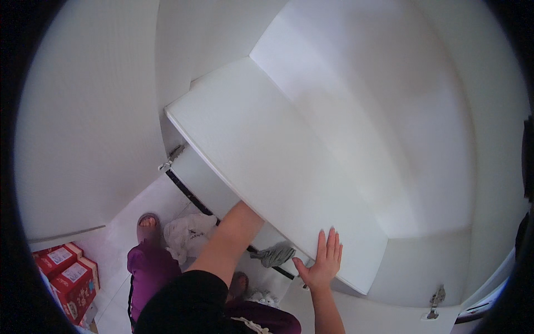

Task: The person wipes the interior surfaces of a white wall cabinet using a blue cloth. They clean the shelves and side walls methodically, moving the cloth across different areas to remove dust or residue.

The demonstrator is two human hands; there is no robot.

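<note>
My right hand [321, 265] lies flat near the front edge of a white cabinet shelf [267, 146], its thumb apart from the fingers and nothing held. The shelf's top is bare. My left forearm [235, 227] reaches beneath this shelf into the lower compartment, so the left hand is out of view. Between the two arms, a crumpled grey-green cloth [273, 254] hangs over the front edge of the lower white panel [200, 171]. A dark strip [190, 194] runs along that panel's edge.
An open cabinet door [91, 117] stands at left, with a metal hinge [173, 156]; another hinge [436, 300] shows at lower right. A white plastic bag [190, 234] lies on the tiled floor [121, 275] beside my slippered foot [148, 225]. Red boxes [73, 284] sit at lower left.
</note>
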